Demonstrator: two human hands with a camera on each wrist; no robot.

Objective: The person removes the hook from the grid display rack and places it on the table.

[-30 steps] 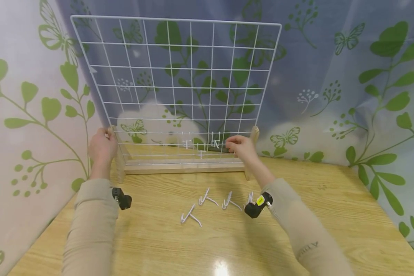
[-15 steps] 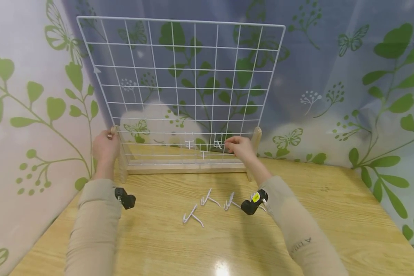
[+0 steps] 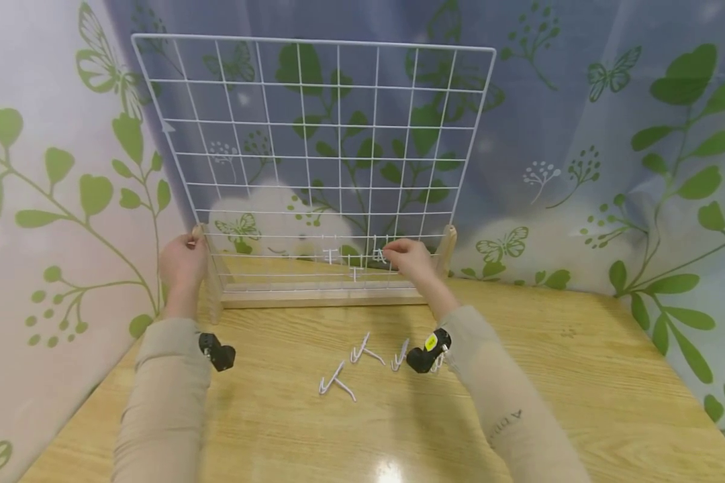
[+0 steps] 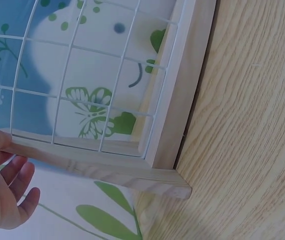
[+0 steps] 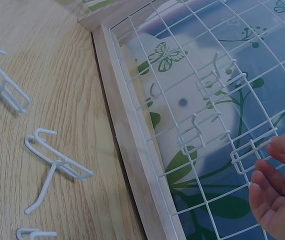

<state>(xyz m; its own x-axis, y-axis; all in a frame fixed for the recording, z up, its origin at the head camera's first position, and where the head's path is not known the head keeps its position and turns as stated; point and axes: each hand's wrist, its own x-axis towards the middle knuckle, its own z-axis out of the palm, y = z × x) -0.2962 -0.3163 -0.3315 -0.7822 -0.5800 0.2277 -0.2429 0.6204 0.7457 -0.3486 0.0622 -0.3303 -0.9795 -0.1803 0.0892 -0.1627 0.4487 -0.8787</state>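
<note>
Two hands are up at the wire grid (image 3: 314,147), which stands upright in a wooden base (image 3: 320,296) at the back of the table (image 3: 580,389).

Far left: my left hand (image 3: 182,261) wraps the base's left upright post, fingers curled round its top. In the left wrist view the hand (image 4: 2,195) sits at the frame corner, thumb on the wood and fingers loosely bent behind it.

Middle of the grid, bottom rows: two white hooks already hang on the wire, one (image 3: 330,254) higher and one (image 3: 354,272) just below and to its right. The right wrist view shows them (image 5: 217,75) (image 5: 197,132) clipped on side by side.

Right of those: my right hand (image 3: 406,258) pinches a third hook (image 3: 378,254) between thumb and fingertips, held against the lower wires. From the right wrist view, the hook (image 5: 250,152) touches the grid with the fingers (image 5: 275,187) closed on its outer end.

On the table in front: loose hooks lie near one another, one (image 3: 336,382) leftmost, another (image 3: 362,350) behind it, and a third (image 3: 401,355) partly hidden by the right wrist camera.
</note>
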